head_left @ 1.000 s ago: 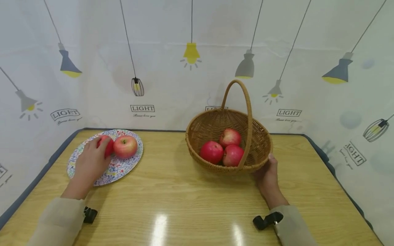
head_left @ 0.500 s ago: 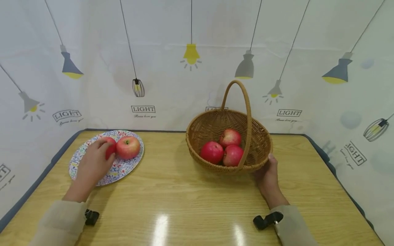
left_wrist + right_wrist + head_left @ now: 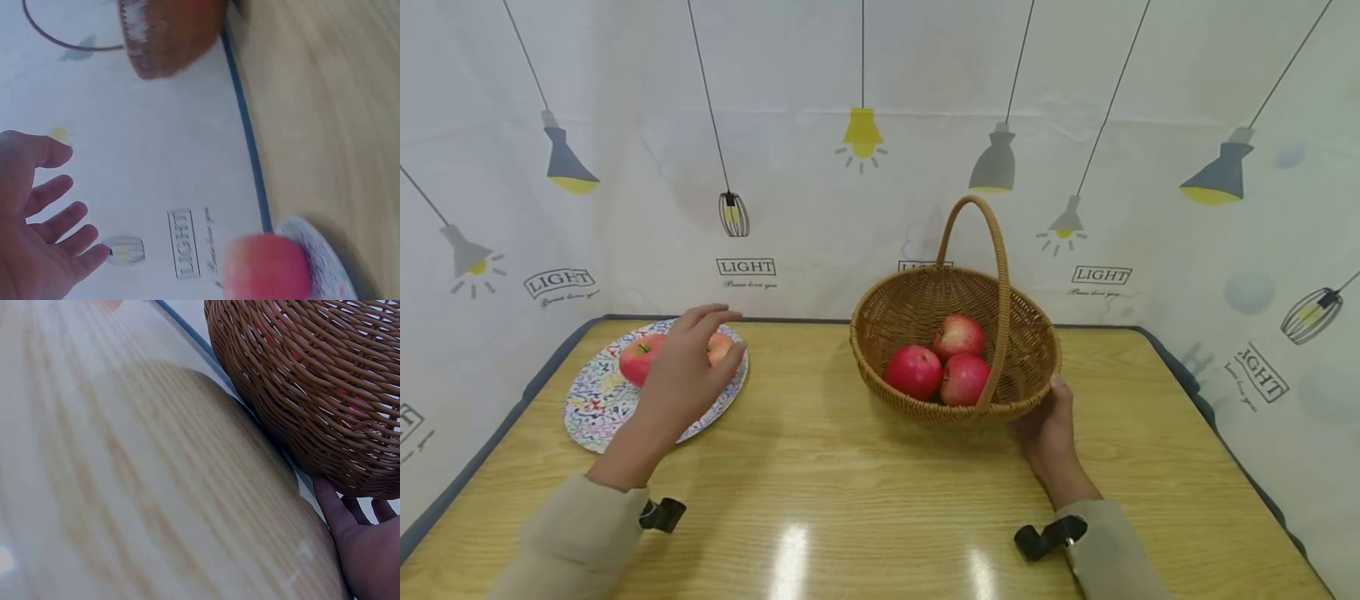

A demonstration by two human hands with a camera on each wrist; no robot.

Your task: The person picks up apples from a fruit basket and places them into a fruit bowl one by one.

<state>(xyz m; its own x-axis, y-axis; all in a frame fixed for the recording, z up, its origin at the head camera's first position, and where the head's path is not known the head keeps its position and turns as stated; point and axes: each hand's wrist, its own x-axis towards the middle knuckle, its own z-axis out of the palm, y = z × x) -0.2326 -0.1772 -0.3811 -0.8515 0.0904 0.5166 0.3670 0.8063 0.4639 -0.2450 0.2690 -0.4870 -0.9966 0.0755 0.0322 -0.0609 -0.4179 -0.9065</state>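
My left hand (image 3: 681,375) hovers over a patterned plate (image 3: 597,407) at the left of the table, fingers spread and nothing held. Two red apples lie on that plate: the left apple (image 3: 637,360) shows beside the hand, while the right apple (image 3: 720,347) is partly hidden behind it. In the left wrist view the palm (image 3: 25,250) faces up beside one apple (image 3: 265,269). My right hand (image 3: 1051,433) grips the right side of a brown wicker basket (image 3: 942,287), thumb at the rim. Three apples (image 3: 913,372) sit inside the basket, which leans toward me.
The basket's tall handle (image 3: 1000,250) arches above it. Behind the wooden table (image 3: 820,483) hangs a pale curtain (image 3: 805,192) printed with lamps. A black wrist mount (image 3: 662,515) is on the left sleeve, another black mount (image 3: 1048,537) on the right.
My left hand has let go of the left apple, risen and moved right across the plate, fingers spreading. That apple stays on the plate. The right hand and basket keep their place.
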